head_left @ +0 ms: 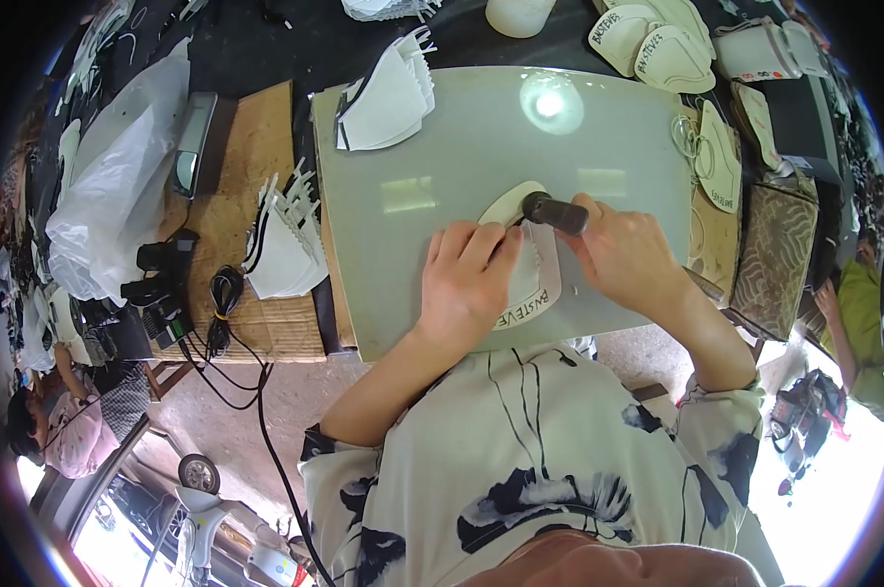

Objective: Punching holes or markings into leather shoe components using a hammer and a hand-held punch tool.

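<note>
A cream template with dark lettering [532,311] lies on the grey-green work board [393,264], a white shoe-upper piece with a notched edge [530,259] on top of it. Over its left side rests my left hand [471,279], fingers bent and pressed down on the piece, covering part of it. My right hand [623,249] is closed around a hammer [559,214]. The dark head hangs over the template's upper part, close to my left fingertips. Most of the handle is hidden by my hand; what looks like its end shows beside my wrist.
Stacked white cut pieces [388,98] lie on the board's far left corner, another stack [287,245] on cardboard to the left. Cream templates [672,49] and a white container [520,14] stand behind. Black cables [226,293] hang at left. Other people sit at both sides.
</note>
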### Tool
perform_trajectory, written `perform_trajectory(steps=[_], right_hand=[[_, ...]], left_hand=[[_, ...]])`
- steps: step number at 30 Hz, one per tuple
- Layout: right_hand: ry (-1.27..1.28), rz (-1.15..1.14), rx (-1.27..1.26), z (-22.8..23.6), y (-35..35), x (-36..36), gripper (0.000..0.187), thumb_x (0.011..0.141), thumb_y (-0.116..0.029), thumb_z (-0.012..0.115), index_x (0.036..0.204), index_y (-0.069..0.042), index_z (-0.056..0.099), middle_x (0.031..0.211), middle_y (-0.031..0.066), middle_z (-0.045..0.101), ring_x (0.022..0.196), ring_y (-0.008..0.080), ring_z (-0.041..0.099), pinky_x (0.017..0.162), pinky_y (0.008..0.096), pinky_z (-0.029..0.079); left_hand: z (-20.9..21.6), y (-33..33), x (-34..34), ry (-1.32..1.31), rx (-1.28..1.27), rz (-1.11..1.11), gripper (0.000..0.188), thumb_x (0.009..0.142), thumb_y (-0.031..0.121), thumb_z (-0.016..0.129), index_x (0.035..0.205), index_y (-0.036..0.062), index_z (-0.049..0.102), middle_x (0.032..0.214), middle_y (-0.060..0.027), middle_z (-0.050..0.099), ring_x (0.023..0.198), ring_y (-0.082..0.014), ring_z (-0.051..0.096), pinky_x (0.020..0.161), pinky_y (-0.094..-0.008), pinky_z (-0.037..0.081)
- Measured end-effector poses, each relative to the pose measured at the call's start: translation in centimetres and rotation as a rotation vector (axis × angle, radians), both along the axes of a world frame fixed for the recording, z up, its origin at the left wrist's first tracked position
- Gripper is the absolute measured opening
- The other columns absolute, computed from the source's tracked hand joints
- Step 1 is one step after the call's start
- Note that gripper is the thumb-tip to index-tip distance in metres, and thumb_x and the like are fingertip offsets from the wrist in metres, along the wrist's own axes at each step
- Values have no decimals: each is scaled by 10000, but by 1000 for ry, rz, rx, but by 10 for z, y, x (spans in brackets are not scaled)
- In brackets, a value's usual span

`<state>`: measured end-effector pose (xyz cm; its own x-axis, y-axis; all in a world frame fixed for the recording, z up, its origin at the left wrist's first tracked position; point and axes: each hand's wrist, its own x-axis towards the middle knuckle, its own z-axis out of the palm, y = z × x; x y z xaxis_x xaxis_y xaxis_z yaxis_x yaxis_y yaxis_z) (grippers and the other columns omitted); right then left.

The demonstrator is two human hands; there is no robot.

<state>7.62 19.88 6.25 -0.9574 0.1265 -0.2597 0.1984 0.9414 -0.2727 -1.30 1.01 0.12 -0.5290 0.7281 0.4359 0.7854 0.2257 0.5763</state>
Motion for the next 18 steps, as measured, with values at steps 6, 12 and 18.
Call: perform_trajectory(steps=[6,12,18], right_hand=[[136,120,-12,9,5,-3,257,946,-242,627,847,-38,507,648,107,617,523,304,634,455,383,486],[54,167,72,14,-1,-5,299,956,-292,624,836,-42,512,627,104,604,516,285,632,451,370,482],[31,132,61,4,1,-3,297,962,-284,616,838,-36,507,615,111,600,518,296,631,454,381,481]], left_hand=[[-2,0,-2,-15,14,-8,288,725,9,701,1013,17,715,973,-42,615,872,-235,572,729,-369,459],[0,-2,-2,-52,11,-14,286,733,0,697,1018,13,710,967,-55,618,881,-246,577,732,-379,464],[4,-12,-2,-192,28,70,275,754,-26,730,1022,36,723,925,-56,630,861,-259,581,717,-364,482]])
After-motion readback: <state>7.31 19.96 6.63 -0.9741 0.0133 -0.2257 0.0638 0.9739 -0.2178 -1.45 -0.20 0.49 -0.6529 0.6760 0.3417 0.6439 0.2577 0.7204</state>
